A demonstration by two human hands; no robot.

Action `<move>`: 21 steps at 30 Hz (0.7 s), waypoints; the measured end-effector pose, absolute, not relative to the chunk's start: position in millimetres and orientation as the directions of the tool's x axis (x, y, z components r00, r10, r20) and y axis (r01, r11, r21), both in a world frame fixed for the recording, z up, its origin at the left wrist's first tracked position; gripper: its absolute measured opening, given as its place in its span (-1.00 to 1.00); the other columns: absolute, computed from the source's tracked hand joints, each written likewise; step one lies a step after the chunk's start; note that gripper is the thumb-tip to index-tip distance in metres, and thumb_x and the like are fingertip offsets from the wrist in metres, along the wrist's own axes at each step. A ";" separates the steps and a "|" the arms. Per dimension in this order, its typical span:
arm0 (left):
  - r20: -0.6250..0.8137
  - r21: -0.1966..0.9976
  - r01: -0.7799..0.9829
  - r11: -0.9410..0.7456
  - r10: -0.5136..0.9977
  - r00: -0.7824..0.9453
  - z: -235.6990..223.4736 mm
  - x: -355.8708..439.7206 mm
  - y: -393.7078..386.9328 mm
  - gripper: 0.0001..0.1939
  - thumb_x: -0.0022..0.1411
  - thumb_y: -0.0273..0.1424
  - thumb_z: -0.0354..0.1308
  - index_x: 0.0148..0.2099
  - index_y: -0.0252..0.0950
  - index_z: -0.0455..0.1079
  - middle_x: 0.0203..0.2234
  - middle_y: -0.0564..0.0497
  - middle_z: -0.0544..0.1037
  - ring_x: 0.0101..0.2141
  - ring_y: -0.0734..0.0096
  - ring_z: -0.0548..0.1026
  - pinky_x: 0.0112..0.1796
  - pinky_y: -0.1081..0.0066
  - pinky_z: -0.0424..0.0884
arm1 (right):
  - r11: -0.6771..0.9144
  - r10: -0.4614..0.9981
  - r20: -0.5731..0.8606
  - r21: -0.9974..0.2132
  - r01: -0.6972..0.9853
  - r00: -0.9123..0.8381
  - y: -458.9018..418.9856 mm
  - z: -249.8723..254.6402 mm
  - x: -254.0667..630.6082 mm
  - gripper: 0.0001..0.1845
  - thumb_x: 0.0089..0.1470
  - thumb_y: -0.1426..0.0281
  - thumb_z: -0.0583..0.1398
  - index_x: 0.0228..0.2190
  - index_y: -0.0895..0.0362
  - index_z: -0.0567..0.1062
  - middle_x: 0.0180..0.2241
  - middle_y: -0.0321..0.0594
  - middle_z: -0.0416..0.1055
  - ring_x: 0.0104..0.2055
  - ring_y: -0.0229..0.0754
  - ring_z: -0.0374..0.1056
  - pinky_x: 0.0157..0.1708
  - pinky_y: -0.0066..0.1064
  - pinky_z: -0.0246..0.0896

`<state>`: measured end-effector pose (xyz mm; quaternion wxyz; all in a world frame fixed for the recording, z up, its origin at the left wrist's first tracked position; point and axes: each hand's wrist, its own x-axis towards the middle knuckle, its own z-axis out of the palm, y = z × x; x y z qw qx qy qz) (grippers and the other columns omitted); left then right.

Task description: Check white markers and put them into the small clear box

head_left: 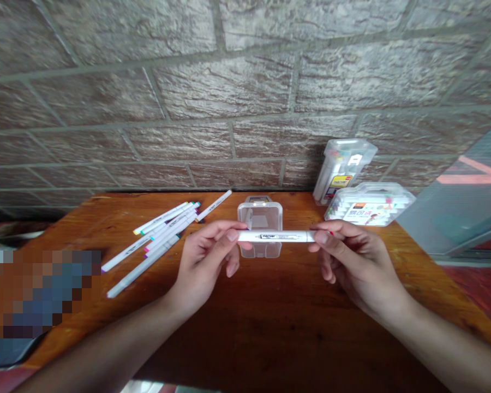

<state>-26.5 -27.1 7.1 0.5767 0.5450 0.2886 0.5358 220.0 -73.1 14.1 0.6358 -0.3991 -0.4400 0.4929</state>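
"How's the grip?"

"Clamped on both sides: the left hand (204, 265) pinches one end of a white marker (276, 236) between thumb and fingers, and the right hand (354, 256) pinches the other."

"Where is that marker?"

"Level, printed side showing, raised above the worktop (253, 322) between the hands."

"And behind it?"

"A clear box (265, 218), crossed by the marker in this view. I can't tell how its lid sits."

"Off to the left?"

"Loose markers (175, 222), heaped at a slant, some with coloured ends. One slants toward the wall (229, 82)."

"To the right?"

"Beyond the right hand, a tall case (339, 174) near the wall and a flat case (370, 207) just beside it, both with markers inside."
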 end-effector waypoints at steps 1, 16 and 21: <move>0.253 0.935 -0.314 -0.167 0.933 0.256 7.3 -26.3 -27.0 -0.80 0.40 -0.28 0.31 -0.04 -0.29 0.62 -0.39 -0.04 0.69 -0.66 0.59 0.35 -0.60 0.51 0.28 | 0.189 0.979 0.158 -0.941 -0.281 0.132 -73.0 15.0 219.7 -0.81 0.08 0.26 0.50 -0.33 0.09 0.70 -0.47 -0.25 0.64 -0.73 -0.37 0.32 -0.77 -0.58 0.23; 0.254 0.894 -0.426 -0.137 0.939 0.231 13.0 -24.1 -27.4 -0.79 0.35 -0.31 0.30 -0.08 -0.35 0.62 -0.42 -0.10 0.70 -0.69 0.57 0.34 -0.63 0.51 0.27 | 0.115 0.990 0.074 -0.916 -0.384 0.120 -72.9 19.4 220.3 -0.76 0.08 0.23 0.47 -0.26 0.12 0.73 -0.35 -0.13 0.73 -0.77 -0.34 0.30 -0.83 -0.55 0.22; 0.256 0.888 -0.438 -0.140 0.941 0.219 14.9 -23.9 -28.3 -0.81 0.34 -0.35 0.28 -0.10 -0.35 0.62 -0.43 -0.10 0.70 -0.69 0.57 0.33 -0.64 0.51 0.28 | 0.102 0.992 0.061 -0.906 -0.410 0.112 -73.2 20.5 220.7 -0.77 0.08 0.29 0.45 -0.22 0.13 0.75 -0.34 -0.12 0.73 -0.77 -0.34 0.32 -0.82 -0.56 0.22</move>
